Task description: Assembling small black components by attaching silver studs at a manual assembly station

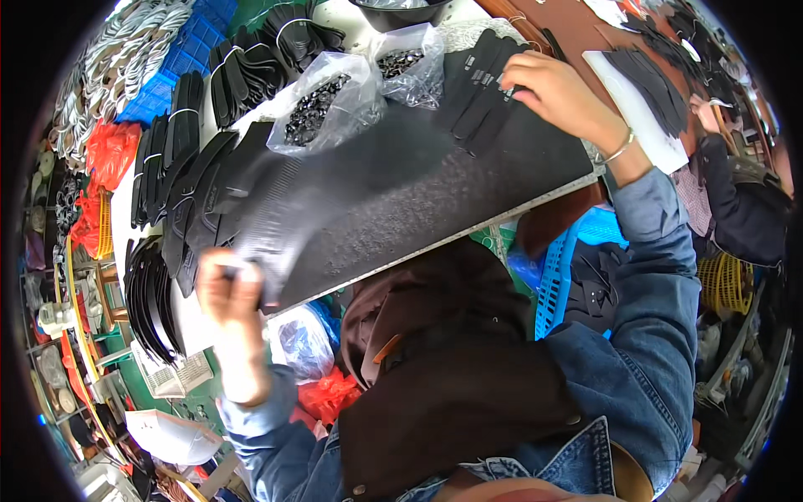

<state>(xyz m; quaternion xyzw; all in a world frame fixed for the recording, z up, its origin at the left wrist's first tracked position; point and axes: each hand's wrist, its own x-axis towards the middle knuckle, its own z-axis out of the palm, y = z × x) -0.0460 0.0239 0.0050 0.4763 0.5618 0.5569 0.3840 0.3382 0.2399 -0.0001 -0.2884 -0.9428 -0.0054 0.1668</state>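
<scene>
My left hand [230, 293] is smeared by motion at the mat's front left corner. Its fingers look curled around a blurred grey-black strip [280, 217], which runs away from me over the mat; its exact kind is hard to make out. At the far right my right hand [552, 90] is bent over flat black straps [481, 88] with small pale marks, laid side by side. The fingertips and thumb close on the ends of the straps at the right. Beneath all this lies the black work mat [410, 205], scuffed along its front.
Two clear plastic bags [322, 105] [410, 63] hold small shiny black pieces behind the mat. Bundled black straps [242, 71] and curved strips [150, 297] line the left. A blue basket [552, 280] with black parts stands below right. Another person's dark sleeve [736, 205] shows at far right.
</scene>
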